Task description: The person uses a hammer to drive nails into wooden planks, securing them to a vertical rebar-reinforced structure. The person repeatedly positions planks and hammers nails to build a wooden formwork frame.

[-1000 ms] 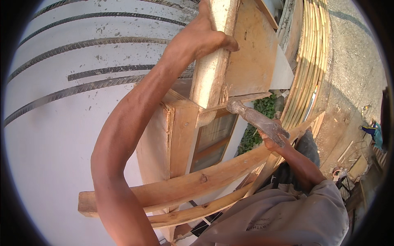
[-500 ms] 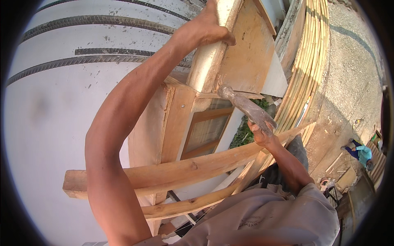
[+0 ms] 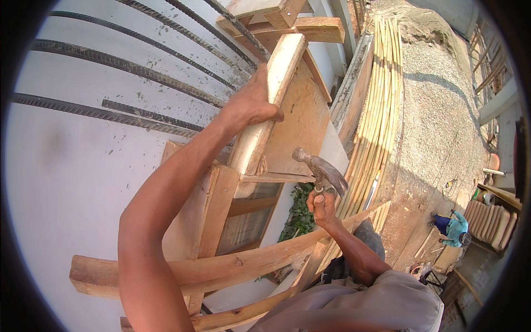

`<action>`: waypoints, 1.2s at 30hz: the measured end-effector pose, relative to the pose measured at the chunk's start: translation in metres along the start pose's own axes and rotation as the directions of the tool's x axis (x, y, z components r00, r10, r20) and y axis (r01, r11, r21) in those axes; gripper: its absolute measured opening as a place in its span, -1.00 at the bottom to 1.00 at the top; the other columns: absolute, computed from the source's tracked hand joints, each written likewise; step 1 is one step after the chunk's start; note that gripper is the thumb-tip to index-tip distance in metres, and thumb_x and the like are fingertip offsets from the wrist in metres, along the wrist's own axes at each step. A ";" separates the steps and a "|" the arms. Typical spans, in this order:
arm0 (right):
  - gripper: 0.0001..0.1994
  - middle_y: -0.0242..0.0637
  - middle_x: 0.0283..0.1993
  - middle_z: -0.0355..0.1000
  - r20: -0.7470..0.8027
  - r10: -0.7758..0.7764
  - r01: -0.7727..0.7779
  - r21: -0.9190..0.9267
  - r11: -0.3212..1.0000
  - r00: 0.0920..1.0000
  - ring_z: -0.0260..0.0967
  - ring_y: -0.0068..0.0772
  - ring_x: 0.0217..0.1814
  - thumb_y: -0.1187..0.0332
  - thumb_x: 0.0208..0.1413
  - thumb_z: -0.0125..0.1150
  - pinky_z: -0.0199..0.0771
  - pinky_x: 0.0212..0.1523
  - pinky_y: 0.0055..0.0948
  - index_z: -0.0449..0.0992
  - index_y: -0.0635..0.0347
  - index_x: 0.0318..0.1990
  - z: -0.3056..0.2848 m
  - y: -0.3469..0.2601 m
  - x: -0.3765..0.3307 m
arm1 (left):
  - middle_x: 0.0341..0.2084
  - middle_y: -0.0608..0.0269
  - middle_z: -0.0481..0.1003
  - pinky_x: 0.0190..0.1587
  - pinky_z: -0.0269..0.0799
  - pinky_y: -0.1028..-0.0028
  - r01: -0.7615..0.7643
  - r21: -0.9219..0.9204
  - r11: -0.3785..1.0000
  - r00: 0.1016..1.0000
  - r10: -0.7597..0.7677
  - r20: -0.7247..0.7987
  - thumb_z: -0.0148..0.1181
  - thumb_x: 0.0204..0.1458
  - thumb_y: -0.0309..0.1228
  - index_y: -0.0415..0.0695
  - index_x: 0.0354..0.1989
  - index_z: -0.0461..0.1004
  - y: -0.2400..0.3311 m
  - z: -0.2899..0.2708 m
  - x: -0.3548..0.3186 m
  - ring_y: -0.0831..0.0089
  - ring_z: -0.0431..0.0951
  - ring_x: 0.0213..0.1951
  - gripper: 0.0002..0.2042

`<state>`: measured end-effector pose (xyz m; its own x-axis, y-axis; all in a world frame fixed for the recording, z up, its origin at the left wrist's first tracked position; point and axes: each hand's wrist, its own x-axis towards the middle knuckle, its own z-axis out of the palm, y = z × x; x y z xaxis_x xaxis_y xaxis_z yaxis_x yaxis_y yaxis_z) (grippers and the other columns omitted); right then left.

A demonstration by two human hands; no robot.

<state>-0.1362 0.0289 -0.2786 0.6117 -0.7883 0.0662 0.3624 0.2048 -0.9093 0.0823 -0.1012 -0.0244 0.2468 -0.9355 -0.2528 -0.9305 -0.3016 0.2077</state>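
My left hand (image 3: 255, 100) grips the upper length of a pale wooden beam (image 3: 285, 69), thumb over its right edge, the other fingers partly hidden behind it. The beam runs along the top of a plywood panel (image 3: 298, 119), and its lower end meets a timber box frame (image 3: 218, 202). In my right hand (image 3: 323, 207) is a claw hammer (image 3: 325, 170), held close under its head. The hammer's head is to the right of the beam's lower end, apart from the wood, and most of its handle is hidden.
Several steel rebars (image 3: 127, 67) jut along the white wall on the left. A timber rail (image 3: 238, 267) crosses before me. Bamboo poles (image 3: 371, 119) lie far below beside gravel (image 3: 428, 102), where a person in a teal shirt (image 3: 456, 228) is at work.
The whole view has shifted, bringing more of the beam's far end and the ground into sight. My right hand has turned the hammer more upright; my left hand still holds the beam.
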 end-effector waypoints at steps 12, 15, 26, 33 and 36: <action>-0.42 -0.41 -0.59 0.16 -0.217 0.166 -0.055 0.440 0.896 0.962 0.14 -0.50 -0.71 -0.33 0.21 -0.15 0.31 -0.68 -0.44 0.22 0.07 -0.33 0.013 -0.089 0.153 | 0.45 -0.03 -0.23 0.32 0.20 0.11 0.129 0.081 0.988 0.991 -0.124 -0.059 0.38 -0.44 -0.27 -0.22 0.42 -0.25 0.006 0.005 -0.005 -0.26 0.05 0.35 0.18; -0.40 -0.41 -0.62 0.13 -0.238 0.215 -0.086 0.457 0.885 0.947 0.13 -0.49 -0.72 -0.36 0.20 -0.19 0.30 -0.69 -0.42 0.22 0.07 -0.34 0.011 -0.090 0.152 | 0.46 0.01 -0.28 0.31 0.21 0.08 0.106 0.080 0.991 0.992 -0.099 -0.083 0.37 -0.45 -0.27 -0.21 0.42 -0.24 0.005 0.005 -0.006 -0.34 0.05 0.33 0.17; -0.34 -0.41 -0.66 0.12 -0.255 0.288 -0.104 0.557 0.824 0.923 0.13 -0.49 -0.76 -0.43 0.12 -0.15 0.25 -0.75 -0.44 0.23 0.11 -0.38 0.024 -0.081 0.152 | 0.45 -0.11 -0.30 0.26 0.29 0.16 0.074 0.069 0.995 0.995 -0.069 -0.070 0.37 -0.49 -0.27 -0.32 0.40 -0.28 0.000 0.005 -0.001 -0.20 0.24 0.27 0.21; -0.44 -0.43 -0.61 0.20 -0.173 0.375 -0.327 0.255 0.910 0.911 0.18 -0.54 -0.75 -0.27 0.24 -0.11 0.27 -0.76 -0.49 0.26 0.15 -0.28 -0.020 -0.085 0.140 | 0.44 -0.17 -0.29 0.26 0.29 0.27 0.070 0.050 0.996 0.995 -0.066 -0.081 0.34 -0.49 -0.26 -0.43 0.39 -0.29 -0.003 0.008 0.001 -0.12 0.24 0.28 0.21; -0.55 -0.40 -0.58 0.23 -0.259 0.437 -0.357 0.304 0.883 0.861 0.22 -0.52 -0.74 -0.11 0.31 -0.10 0.29 -0.76 -0.51 0.27 0.17 -0.23 -0.044 -0.051 0.101 | 0.42 -0.26 -0.26 0.26 0.28 0.30 0.061 -0.012 0.998 0.996 -0.061 -0.065 0.30 -0.52 -0.31 -0.46 0.38 -0.30 -0.008 0.010 0.004 -0.14 0.23 0.29 0.20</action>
<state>-0.1238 -0.0869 -0.2437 0.5029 -0.7396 -0.4473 0.3152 0.6388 -0.7018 0.0878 -0.1007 -0.0367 0.3204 -0.9253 -0.2029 -0.9106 -0.3599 0.2033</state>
